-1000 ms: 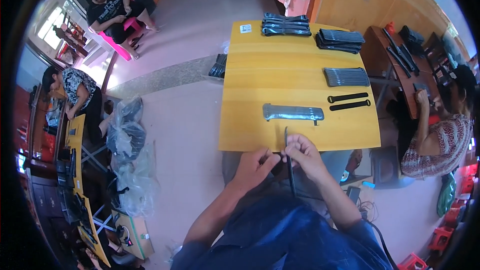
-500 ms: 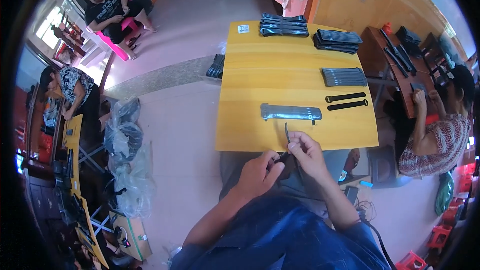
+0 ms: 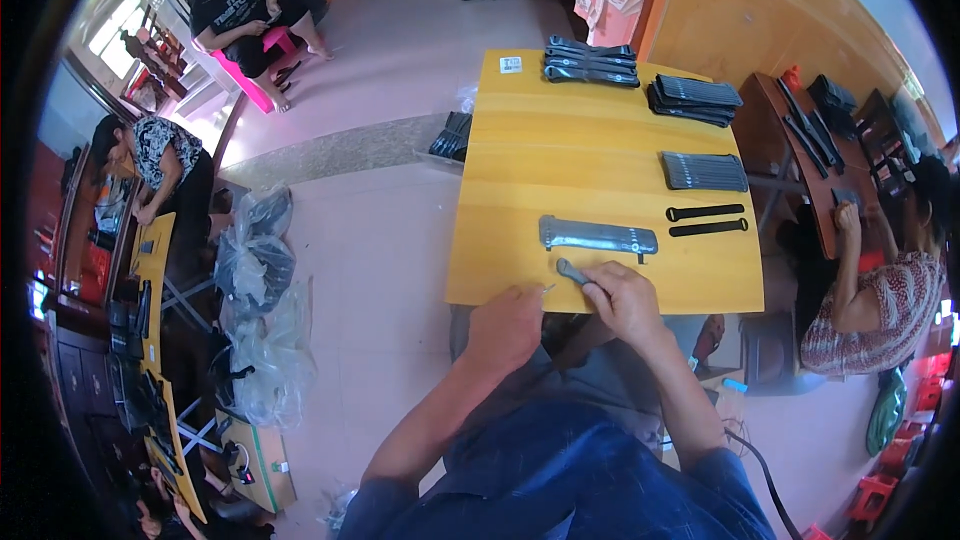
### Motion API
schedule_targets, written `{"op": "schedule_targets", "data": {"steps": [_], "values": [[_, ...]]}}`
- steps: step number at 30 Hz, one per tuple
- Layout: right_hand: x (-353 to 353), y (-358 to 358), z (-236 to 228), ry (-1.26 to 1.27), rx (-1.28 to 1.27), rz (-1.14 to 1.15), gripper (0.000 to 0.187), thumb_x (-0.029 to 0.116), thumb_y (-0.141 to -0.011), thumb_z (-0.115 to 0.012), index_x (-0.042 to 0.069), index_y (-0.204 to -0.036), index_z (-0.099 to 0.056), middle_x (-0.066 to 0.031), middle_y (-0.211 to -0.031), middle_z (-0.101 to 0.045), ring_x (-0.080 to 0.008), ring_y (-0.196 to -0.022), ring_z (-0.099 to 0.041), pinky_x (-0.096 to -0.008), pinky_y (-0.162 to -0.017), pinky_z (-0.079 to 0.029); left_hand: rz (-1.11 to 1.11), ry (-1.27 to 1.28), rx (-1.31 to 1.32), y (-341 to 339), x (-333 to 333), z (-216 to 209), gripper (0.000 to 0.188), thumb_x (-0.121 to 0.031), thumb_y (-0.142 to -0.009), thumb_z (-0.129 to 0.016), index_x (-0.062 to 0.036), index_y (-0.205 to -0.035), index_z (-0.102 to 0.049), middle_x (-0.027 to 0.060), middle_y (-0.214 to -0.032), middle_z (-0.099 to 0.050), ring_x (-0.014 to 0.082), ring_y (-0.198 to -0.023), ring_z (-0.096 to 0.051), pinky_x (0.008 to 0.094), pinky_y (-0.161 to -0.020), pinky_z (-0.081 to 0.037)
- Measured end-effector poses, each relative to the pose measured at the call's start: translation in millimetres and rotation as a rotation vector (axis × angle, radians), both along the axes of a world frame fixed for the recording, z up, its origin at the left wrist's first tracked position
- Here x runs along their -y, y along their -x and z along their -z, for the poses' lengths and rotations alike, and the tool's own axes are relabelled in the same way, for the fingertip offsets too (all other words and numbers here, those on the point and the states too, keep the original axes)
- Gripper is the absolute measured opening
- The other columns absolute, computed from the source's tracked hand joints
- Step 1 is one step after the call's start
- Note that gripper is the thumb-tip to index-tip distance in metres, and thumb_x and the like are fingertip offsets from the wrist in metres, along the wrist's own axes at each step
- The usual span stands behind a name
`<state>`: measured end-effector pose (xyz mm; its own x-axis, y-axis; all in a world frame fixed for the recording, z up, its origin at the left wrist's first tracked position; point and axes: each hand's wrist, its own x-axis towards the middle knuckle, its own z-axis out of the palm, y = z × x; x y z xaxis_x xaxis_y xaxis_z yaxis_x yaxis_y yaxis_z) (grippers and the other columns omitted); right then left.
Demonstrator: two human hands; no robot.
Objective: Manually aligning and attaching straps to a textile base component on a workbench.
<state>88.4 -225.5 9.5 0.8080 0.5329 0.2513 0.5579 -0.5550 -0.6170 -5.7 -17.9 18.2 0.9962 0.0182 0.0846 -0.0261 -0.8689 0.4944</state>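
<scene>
At the near edge of the yellow table (image 3: pixel 520 150), my right hand (image 3: pixel 627 303) is closed on a dark strap (image 3: pixel 572 271), whose rounded grey end sticks out past the thumb. My left hand (image 3: pixel 505 328) is closed beside it, a small pale tip showing at its fingers; what it grips is too small to name. Just beyond the hands lies a shiny grey bundle of straps (image 3: pixel 598 236) with a short tab at its right. Two single black straps (image 3: pixel 707 228), each with a loop end, lie to its right.
A flat strap stack (image 3: pixel 704 171), a thicker stack (image 3: pixel 694 100) and a tied bundle (image 3: pixel 590 63) sit along the table's far and right sides. Clear plastic bags (image 3: pixel 262 270) lie on the floor at left. A co-worker (image 3: pixel 870 300) sits close at right; two others are at left.
My hands have moved forward over the table's near edge. The strap in my right hand has swung from upright to tilted leftward. The view has shifted slightly.
</scene>
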Motion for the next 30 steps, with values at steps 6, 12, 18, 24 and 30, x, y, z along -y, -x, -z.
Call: {"op": "schedule_targets", "data": {"steps": [6,12,18,24,30], "values": [[-0.6,-1.5,4.7,0.067,0.051,-0.011,0.022,0.017,-0.091,-0.071,0.010,-0.112,-0.076,-0.0115,-0.101,-0.074,-0.0343,-0.093,-0.070,-0.0451,-0.078,-0.057,0.037,0.015,0.120,-3.0,2.1,10.4,0.024,-0.013,-0.097,-0.057,-0.0080,-0.119,-0.066,0.0167,-0.097,-0.069,0.0376,-0.086,-0.070,0.0498,-0.075,-0.056],[-0.9,-2.1,6.1,0.051,0.056,-0.020,0.022,0.017,-0.092,-0.071,0.009,-0.112,-0.076,-0.0118,-0.100,-0.073,-0.0344,-0.093,-0.070,-0.0452,-0.079,-0.057,-0.020,0.102,0.010,-6.0,4.9,7.8,0.023,-0.013,-0.097,-0.060,-0.0075,-0.119,-0.065,0.0171,-0.099,-0.071,0.0380,-0.090,-0.070,0.0496,-0.078,-0.057],[-1.8,-3.5,7.2,0.070,0.053,-0.038,0.022,0.017,-0.093,-0.069,0.008,-0.112,-0.075,-0.0122,-0.099,-0.073,-0.0343,-0.093,-0.070,-0.0454,-0.079,-0.057,0.034,0.111,0.119,-6.3,2.7,14.7,0.023,-0.010,-0.095,-0.064,-0.0070,-0.118,-0.065,0.0166,-0.100,-0.072,0.0359,-0.090,-0.071,0.0479,-0.078,-0.057],[-2.4,-4.0,7.0,0.054,0.056,-0.039,0.022,0.016,-0.093,-0.070,0.009,-0.113,-0.076,-0.0125,-0.094,-0.071,-0.0353,-0.089,-0.068,-0.0442,-0.077,-0.056,0.039,0.124,0.092,-8.7,2.4,19.7,0.023,-0.011,-0.096,-0.062,-0.0075,-0.119,-0.065,0.0167,-0.094,-0.072,0.0362,-0.088,-0.071,0.0483,-0.076,-0.057],[-2.4,-1.9,10.0,0.072,0.046,-0.036,0.023,0.018,-0.093,-0.070,0.010,-0.113,-0.077,-0.0119,-0.096,-0.072,-0.0350,-0.090,-0.069,-0.0435,-0.078,-0.056,0.047,0.120,0.060,-10.1,2.2,26.2,0.023,-0.012,-0.098,-0.058,-0.0090,-0.120,-0.065,0.0170,-0.089,-0.071,0.0368,-0.085,-0.071,0.0496,-0.073,-0.056]]}}
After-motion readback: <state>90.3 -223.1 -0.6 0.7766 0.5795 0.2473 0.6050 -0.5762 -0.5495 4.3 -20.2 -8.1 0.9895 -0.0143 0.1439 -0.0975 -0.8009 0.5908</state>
